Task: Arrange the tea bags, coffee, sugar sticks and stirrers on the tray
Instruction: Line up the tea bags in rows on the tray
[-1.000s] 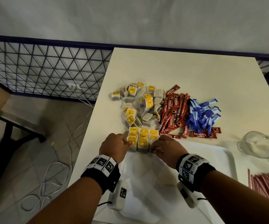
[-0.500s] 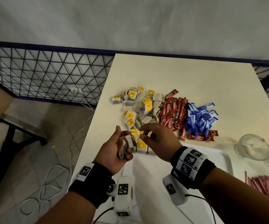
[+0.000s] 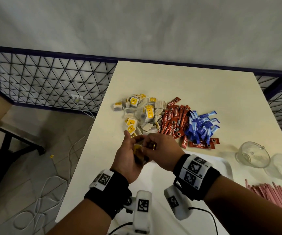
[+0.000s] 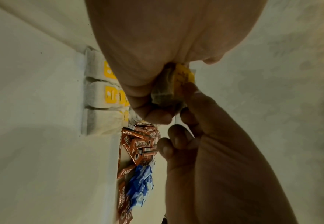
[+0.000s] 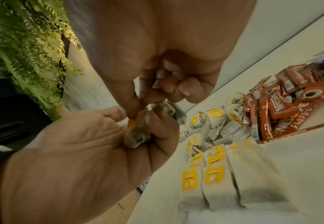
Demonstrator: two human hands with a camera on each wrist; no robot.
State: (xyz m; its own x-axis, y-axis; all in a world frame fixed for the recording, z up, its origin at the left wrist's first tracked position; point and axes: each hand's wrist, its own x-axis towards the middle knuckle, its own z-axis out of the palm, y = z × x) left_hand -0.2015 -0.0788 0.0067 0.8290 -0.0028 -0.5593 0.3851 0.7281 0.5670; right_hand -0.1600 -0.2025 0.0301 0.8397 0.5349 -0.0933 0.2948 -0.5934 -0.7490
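- Tea bag raised between both hands, above the near left corner of the tray, probably lifted for tidying before going down flat.
- Left hand turned palm up, grip curled round the bag as a cradle, thumb up beside it; seems meant to steady the soft pouch.
- Right hand over it, grip narrow, thumb and forefinger pinching at the bag's yellow tag; other fingers tucked in. Thin string visible below the bag in the left wrist view, so likely being wound or straightened; cannot tell which.
- Row of tea bags laid side by side, yellow labels up, at the tray's far edge: same way round, presumably so the set reads neat and leaves room for the rest.
- Loose heap of tea bags on the tabletop beyond the tray, touching the red coffee sticks; blue sugar sticks just beside those on the right, partly overlapping.
- Pink stirrers in a bundle on the tabletop right of the tray, near a glass cup.
- Judged early in the job: only some tea bags seen on the tray, coffee, sugar and stirrers all off it.
- Risk: trailing string snagging neighbours in the row on setting down.
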